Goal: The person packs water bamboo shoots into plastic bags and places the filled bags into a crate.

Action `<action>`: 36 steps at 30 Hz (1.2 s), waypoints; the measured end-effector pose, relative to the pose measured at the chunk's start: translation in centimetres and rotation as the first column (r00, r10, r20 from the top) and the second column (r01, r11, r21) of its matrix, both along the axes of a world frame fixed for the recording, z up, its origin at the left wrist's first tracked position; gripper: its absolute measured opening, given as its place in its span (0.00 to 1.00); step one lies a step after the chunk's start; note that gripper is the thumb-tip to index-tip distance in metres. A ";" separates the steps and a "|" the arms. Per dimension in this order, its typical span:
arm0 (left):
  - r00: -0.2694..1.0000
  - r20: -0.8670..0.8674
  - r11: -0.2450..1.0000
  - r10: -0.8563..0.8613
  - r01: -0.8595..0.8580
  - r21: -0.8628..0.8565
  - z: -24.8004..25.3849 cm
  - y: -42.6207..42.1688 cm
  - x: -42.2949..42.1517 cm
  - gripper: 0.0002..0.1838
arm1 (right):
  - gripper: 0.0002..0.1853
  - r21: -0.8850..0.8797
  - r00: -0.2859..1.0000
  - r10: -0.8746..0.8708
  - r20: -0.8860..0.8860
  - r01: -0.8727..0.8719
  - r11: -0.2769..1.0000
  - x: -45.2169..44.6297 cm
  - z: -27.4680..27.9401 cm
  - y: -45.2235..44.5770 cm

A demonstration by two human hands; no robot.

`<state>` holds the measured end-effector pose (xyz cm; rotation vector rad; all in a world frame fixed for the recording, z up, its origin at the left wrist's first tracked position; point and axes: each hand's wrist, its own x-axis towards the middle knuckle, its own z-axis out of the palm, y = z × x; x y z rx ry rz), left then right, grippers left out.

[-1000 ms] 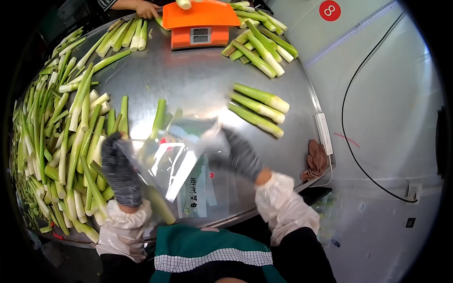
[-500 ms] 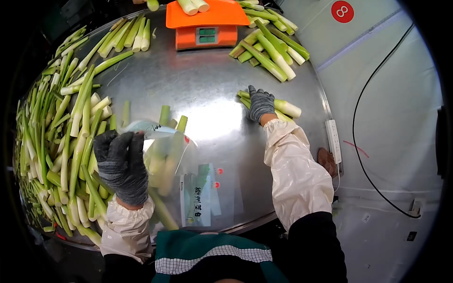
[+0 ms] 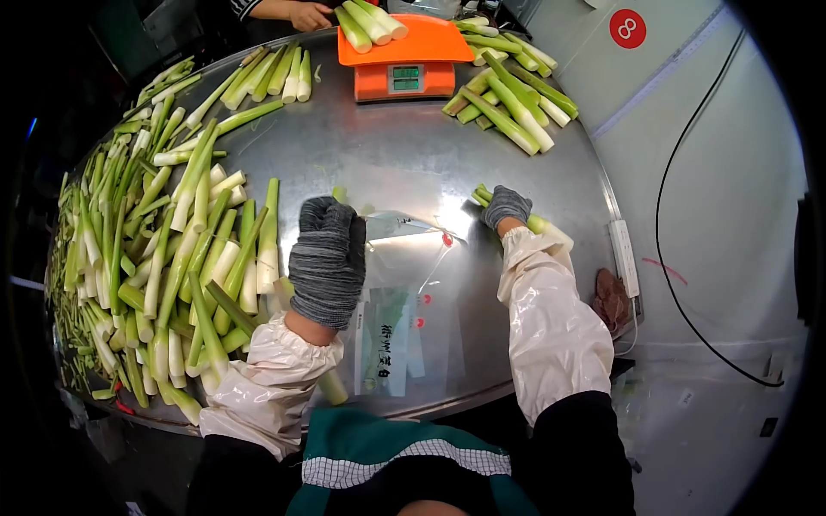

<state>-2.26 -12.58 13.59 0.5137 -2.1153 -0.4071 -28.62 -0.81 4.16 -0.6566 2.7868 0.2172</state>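
My left hand point(image 3: 327, 258), in a grey knit glove, is closed on a clear plastic bag point(image 3: 404, 236) that spreads to its right over the table. My fingers hide the part they grip. To the right, my right hand point(image 3: 508, 208), gloved alike, is wrapped around water bamboo shoots point(image 3: 551, 230), pale ends pointing lower right. Flat printed bags point(image 3: 387, 344) with dark characters lie on the table below, between my arms. Beside my left hand is a large heap of water bamboo shoots point(image 3: 181, 267).
An orange scale point(image 3: 405, 80) with several shoots on its tray stands at the far side. A pile of shoots point(image 3: 516, 99) lies right of it. Another person's hand point(image 3: 310, 15) is behind the table. A white power strip point(image 3: 624, 258) runs along the right edge.
My left hand has moved right, carrying the bag with it. My right hand's fingers have curled around the shoots. The view has shifted, and another person's hand now shows beside the scale.
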 end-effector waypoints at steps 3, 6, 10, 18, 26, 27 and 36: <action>0.984 0.178 0.996 -0.007 -0.008 0.085 -0.3 0.5 0.3 0.07 | 0.21 -0.212 0.991 -0.084 -0.101 0.061 0.975 0.2 2.4 1.8; 0.987 0.157 0.995 -0.037 0.022 0.095 -0.3 1.1 -0.6 0.06 | 0.22 -0.643 0.979 -0.167 -0.114 0.056 0.764 0.5 7.9 6.6; 0.873 0.485 0.995 -0.052 0.005 0.099 0.3 3.3 -1.6 0.06 | 0.20 -0.844 0.886 0.110 0.449 0.462 -0.272 3.9 14.7 16.1; 0.427 0.885 0.981 -0.184 0.128 0.143 -2.6 9.0 -2.8 0.10 | 0.14 -0.215 0.740 0.514 0.435 0.639 -0.738 15.2 5.3 25.6; 0.564 0.814 0.847 -0.141 0.494 -0.195 -5.0 12.3 0.0 0.10 | 0.10 0.110 0.662 0.500 0.559 0.539 -0.835 22.2 -1.2 28.0; 0.666 0.700 0.869 -0.258 0.476 -0.133 -4.6 12.1 -0.3 0.11 | 0.10 0.037 0.682 0.404 0.609 0.485 -0.874 22.4 -1.2 28.7; 0.510 0.722 0.871 -0.468 0.406 0.277 -11.2 15.1 -2.2 0.16 | 0.09 0.073 0.664 0.250 0.705 0.283 -0.956 24.0 -2.1 30.2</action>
